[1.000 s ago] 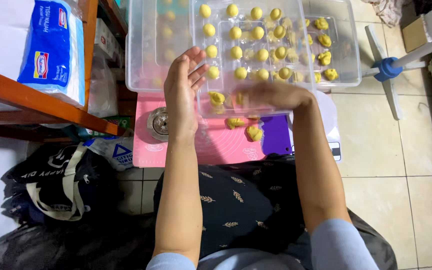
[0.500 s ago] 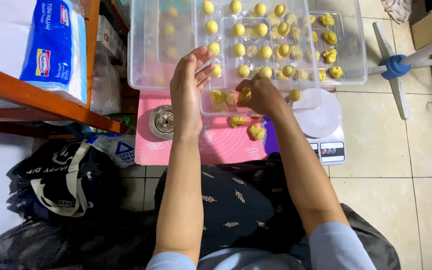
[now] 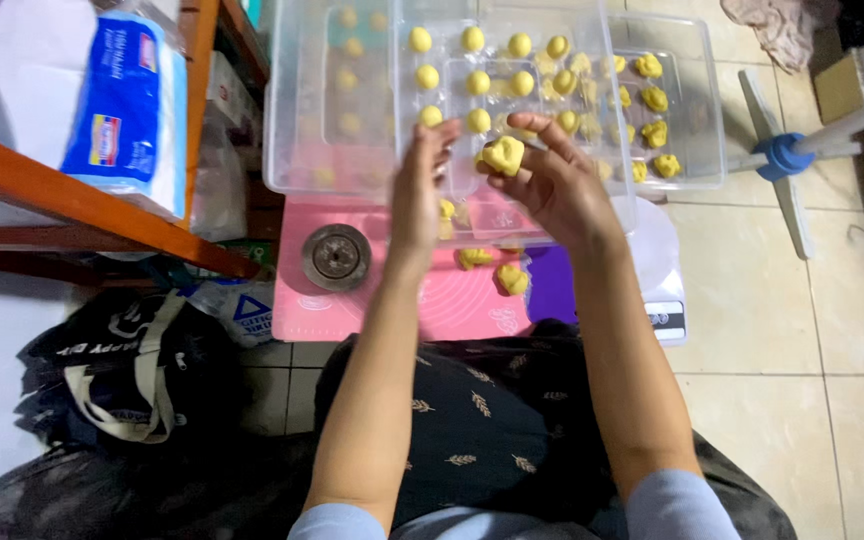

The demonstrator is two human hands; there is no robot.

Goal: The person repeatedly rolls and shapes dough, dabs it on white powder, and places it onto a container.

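1. One lump of yellow dough (image 3: 503,155) is held in the right hand (image 3: 552,185), pinched between thumb and fingertips above a clear plastic tray (image 3: 612,150) of rounded dough balls (image 3: 478,83).
2. The left hand (image 3: 419,195) is raised just beside it, palm turned toward the lump, fingers straight and together – nothing is gripped in it, and it appears not quite to touch the dough.
3. The right grip is partly closed: the fingers are curled round the lump only as far as needed, with the lump's top left showing.
4. The step in hand is judged to be shaping the lump into a ball. It is best done with light, even pressure between both palms, so that the soft dough is rounded rather than flattened.
5. The lump should be kept over the tray, so that a slip lands it among the others and not on the tiled floor (image 3: 802,400).
6. More rough pieces (image 3: 512,280) are seen lying on the pink mat (image 3: 432,300) below the hands – beside a round metal weight (image 3: 336,257) and a kitchen scale (image 3: 662,290).
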